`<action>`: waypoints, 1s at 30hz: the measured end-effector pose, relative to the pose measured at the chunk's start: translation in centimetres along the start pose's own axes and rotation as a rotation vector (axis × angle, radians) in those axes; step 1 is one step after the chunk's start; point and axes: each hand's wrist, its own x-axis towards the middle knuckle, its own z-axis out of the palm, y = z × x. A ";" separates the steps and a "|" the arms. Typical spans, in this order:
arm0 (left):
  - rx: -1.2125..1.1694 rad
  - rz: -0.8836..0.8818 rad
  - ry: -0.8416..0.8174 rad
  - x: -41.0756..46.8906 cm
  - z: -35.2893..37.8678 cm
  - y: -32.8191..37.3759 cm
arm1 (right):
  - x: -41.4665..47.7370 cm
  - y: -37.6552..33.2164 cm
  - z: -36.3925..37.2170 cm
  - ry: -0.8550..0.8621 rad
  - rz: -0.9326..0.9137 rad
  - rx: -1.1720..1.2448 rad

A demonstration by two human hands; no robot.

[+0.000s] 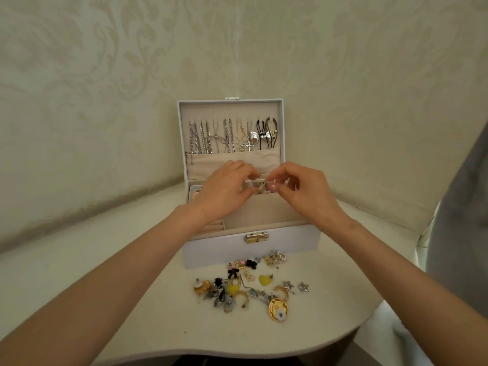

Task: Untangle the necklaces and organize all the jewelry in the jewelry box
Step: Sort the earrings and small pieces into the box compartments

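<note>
White box [211, 249] open on the table, both hands over its tray: left hand [224, 191] and right hand [306, 191] pinch something tiny. Fumble it and it vanishes among the loose earrings [245, 283].

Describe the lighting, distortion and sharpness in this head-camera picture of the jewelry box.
Head view: soft, even light with faint shadows; wide-angle lens bows the table edge and wall; necklaces in the jewelry box lid are fairly sharp; the small item between left hand and right hand is too blurred to identify.
</note>
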 end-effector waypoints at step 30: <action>-0.667 -0.193 -0.148 -7.0 1.2 8.4 | -7.4 -0.2 -3.9 -0.134 0.290 0.482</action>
